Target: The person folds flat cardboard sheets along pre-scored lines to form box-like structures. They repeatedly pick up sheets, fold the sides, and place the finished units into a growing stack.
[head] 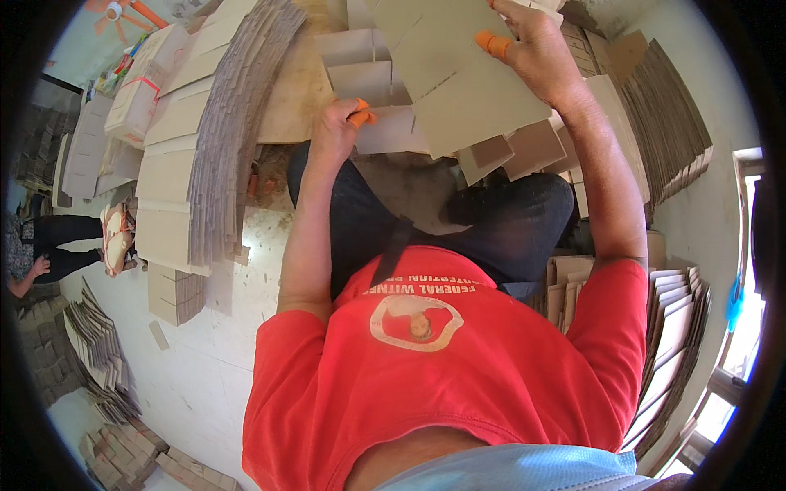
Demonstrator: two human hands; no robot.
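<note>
My right hand (pixel 540 55) grips a large slotted cardboard sheet (pixel 473 92) by its right side, the thumb lying over its face. Narrow slits run into the tilted sheet. Lower and to the left, my left hand (pixel 336 127) pinches the near-left edge of a cardboard partition (pixel 387 126) with upright crossed panels. Orange finger covers sit on the visible fingertips of both hands. Part of the partition is hidden under the sheet. Loose cardboard pieces (pixel 534 147) stick out below the sheet's right corner, above my bent knee.
A wooden board (pixel 295 80) lies beyond my left hand. To its left rises a long stack of flat cardboard (pixel 215 123). More cardboard stacks (pixel 666 123) stand at the right wall, with others (pixel 666 337) beside my right elbow. Another person (pixel 55 245) is at the far left.
</note>
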